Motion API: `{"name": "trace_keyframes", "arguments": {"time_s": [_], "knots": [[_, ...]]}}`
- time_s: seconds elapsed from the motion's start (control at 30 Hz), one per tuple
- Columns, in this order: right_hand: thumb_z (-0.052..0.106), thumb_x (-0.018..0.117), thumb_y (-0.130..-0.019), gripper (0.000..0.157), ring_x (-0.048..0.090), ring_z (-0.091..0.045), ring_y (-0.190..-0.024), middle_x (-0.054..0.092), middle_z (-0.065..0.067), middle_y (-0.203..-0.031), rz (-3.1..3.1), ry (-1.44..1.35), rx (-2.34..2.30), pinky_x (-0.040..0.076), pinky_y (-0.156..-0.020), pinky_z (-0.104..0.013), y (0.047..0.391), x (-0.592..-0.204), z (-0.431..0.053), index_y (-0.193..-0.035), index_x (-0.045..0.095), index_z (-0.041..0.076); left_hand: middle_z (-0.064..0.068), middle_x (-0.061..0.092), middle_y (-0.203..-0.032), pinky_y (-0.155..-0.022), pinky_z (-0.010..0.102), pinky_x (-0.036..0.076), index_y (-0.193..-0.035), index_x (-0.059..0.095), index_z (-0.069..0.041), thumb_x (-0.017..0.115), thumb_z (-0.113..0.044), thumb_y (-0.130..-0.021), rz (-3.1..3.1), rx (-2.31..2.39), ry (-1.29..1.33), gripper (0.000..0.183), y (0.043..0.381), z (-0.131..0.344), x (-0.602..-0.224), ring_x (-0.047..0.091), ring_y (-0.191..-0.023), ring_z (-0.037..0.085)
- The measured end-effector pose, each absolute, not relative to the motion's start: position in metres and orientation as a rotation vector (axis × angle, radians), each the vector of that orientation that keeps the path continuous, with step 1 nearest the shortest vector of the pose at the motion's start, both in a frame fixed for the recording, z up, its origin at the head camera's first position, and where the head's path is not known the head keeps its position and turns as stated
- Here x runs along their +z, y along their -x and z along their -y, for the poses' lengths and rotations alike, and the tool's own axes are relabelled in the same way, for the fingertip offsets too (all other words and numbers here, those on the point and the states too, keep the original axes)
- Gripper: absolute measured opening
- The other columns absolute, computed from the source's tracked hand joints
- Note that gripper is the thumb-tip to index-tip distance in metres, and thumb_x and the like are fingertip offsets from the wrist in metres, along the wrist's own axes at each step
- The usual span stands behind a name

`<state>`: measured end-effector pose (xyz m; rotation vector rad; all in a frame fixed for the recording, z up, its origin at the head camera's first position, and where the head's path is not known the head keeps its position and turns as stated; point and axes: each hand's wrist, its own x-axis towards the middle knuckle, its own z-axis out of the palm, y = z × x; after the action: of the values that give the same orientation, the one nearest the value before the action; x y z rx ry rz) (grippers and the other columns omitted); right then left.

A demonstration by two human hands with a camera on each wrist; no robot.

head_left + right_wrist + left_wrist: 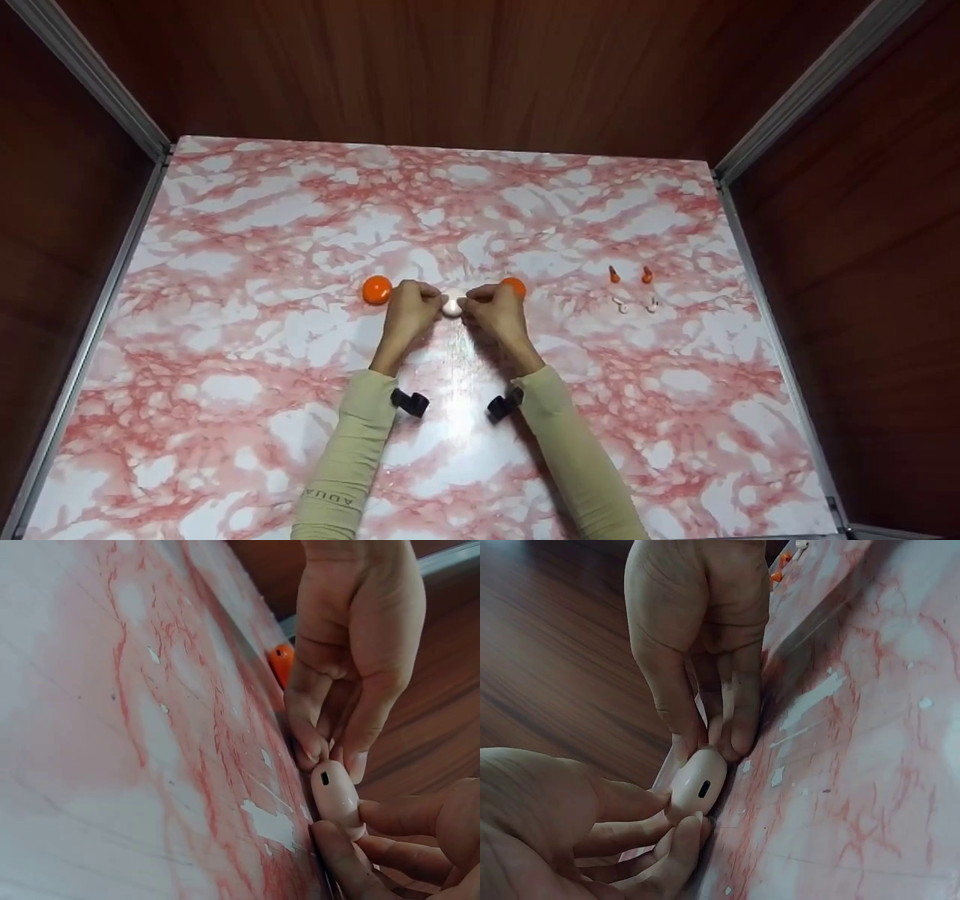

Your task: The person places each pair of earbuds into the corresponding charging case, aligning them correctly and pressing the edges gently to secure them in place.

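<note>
A small white earbud charging case [452, 303] with a dark oval port sits low over the table between my two hands. My left hand [410, 309] pinches one end of it between thumb and fingers. From the other side, my right hand [499, 310] grips the opposite end in the same way. The left wrist view shows the port side of the case [698, 784] facing toward me. An orange round case [377, 289] lies just left of my left hand. Another orange case [514, 285] is partly hidden behind my right hand.
Two orange earbuds [614, 274] lie on the right part of the table, with two white earbuds [621, 305] just in front of them. The marbled red-and-white tabletop [225, 300] is bounded by dark wooden panels [420, 75] at the back and sides.
</note>
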<state>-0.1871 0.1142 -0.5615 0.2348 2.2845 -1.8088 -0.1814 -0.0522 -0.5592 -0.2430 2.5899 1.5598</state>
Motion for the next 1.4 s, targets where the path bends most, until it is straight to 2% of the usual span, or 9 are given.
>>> {"name": "trace_keyframes", "arguments": {"time_s": [0.17,0.4,0.63,0.8,0.97,1.1,1.2,1.27,1.4], "knots": [[0.003,0.079,-0.092,0.014,0.079,-0.027,-0.073,0.078,-0.022,-0.091,-2.236,-0.248,-1.862,0.068,-0.068,-0.036,0.186,-0.56,-0.114,-0.104,0.078,-0.006,0.015,0.081,-0.088,-0.06,0.017,0.054,-0.097,0.082,-0.001,0.074,-0.012,-0.095,-2.47,1.663,0.283,0.014,0.18,0.055,-0.559,0.077,-0.072,0.02],[0.002,0.08,-0.091,0.021,0.08,-0.033,-0.073,0.079,-0.024,-0.094,-2.264,-0.194,-1.878,0.068,-0.069,-0.039,0.187,-0.555,-0.117,-0.109,0.077,-0.009,0.018,0.081,-0.099,-0.064,0.02,0.06,-0.105,0.081,-0.001,0.075,-0.013,-0.096,-2.368,1.776,0.311,0.017,0.181,0.058,-0.557,0.076,-0.073,0.014],[0.0,0.077,-0.093,0.023,0.079,-0.04,-0.081,0.074,-0.023,-0.102,-2.201,-0.154,-2.001,0.068,-0.078,-0.046,0.186,-0.545,-0.122,-0.112,0.075,-0.012,0.016,0.082,-0.102,-0.069,0.018,0.057,-0.108,0.082,-0.003,0.078,-0.019,-0.094,-2.36,1.838,0.286,0.022,0.18,0.058,-0.55,0.074,-0.08,0.011],[0.002,0.079,-0.092,0.02,0.079,-0.039,-0.081,0.075,-0.023,-0.103,-2.255,-0.067,-2.011,0.067,-0.081,-0.053,0.186,-0.536,-0.127,-0.109,0.077,-0.009,0.017,0.082,-0.101,-0.075,0.024,0.062,-0.11,0.081,-0.001,0.078,-0.019,-0.095,-2.274,1.939,0.266,0.024,0.18,0.056,-0.542,0.078,-0.087,0.018],[0.002,0.08,-0.091,0.018,0.078,-0.028,-0.078,0.077,-0.025,-0.108,-2.332,0.03,-1.998,0.067,-0.079,-0.053,0.185,-0.528,-0.131,-0.108,0.079,-0.005,0.022,0.08,-0.105,-0.088,0.043,0.066,-0.116,0.078,0.004,0.077,-0.015,-0.096,-2.172,2.026,0.255,0.027,0.178,0.052,-0.532,0.079,-0.097,0.033],[-0.001,0.079,-0.092,0.02,0.079,-0.035,-0.079,0.075,-0.028,-0.108,-2.272,0.057,-2.063,0.067,-0.079,-0.052,0.184,-0.524,-0.133,-0.11,0.078,-0.008,0.025,0.079,-0.108,-0.093,0.05,0.064,-0.119,0.076,0.007,0.076,-0.011,-0.096,-2.091,2.081,0.269,0.028,0.176,0.048,-0.526,0.08,-0.092,0.03],[-0.001,0.078,-0.092,0.019,0.079,-0.036,-0.081,0.076,-0.026,-0.108,-2.245,0.064,-2.095,0.067,-0.08,-0.052,0.182,-0.523,-0.134,-0.11,0.077,-0.007,0.027,0.078,-0.11,-0.093,0.046,0.065,-0.119,0.075,0.009,0.075,-0.008,-0.096,-2.052,2.113,0.249,0.029,0.176,0.046,-0.525,0.079,-0.084,0.018],[-0.002,0.078,-0.091,0.02,0.079,-0.032,-0.08,0.075,-0.024,-0.107,-2.223,0.066,-2.117,0.067,-0.081,-0.051,0.181,-0.522,-0.135,-0.11,0.077,-0.007,0.028,0.078,-0.111,-0.092,0.044,0.065,-0.12,0.074,0.01,0.075,-0.007,-0.096,-2.03,2.127,0.232,0.029,0.176,0.046,-0.525,0.077,-0.082,0.013],[-0.003,0.079,-0.09,0.02,0.078,-0.025,-0.08,0.073,-0.019,-0.101,-2.195,0.072,-2.143,0.068,-0.08,-0.045,0.18,-0.521,-0.138,-0.11,0.077,-0.007,0.027,0.078,-0.109,-0.09,0.04,0.066,-0.12,0.074,0.01,0.075,-0.007,-0.096,-1.99,2.145,0.203,0.029,0.174,0.046,-0.525,0.08,-0.088,0.02]]}}
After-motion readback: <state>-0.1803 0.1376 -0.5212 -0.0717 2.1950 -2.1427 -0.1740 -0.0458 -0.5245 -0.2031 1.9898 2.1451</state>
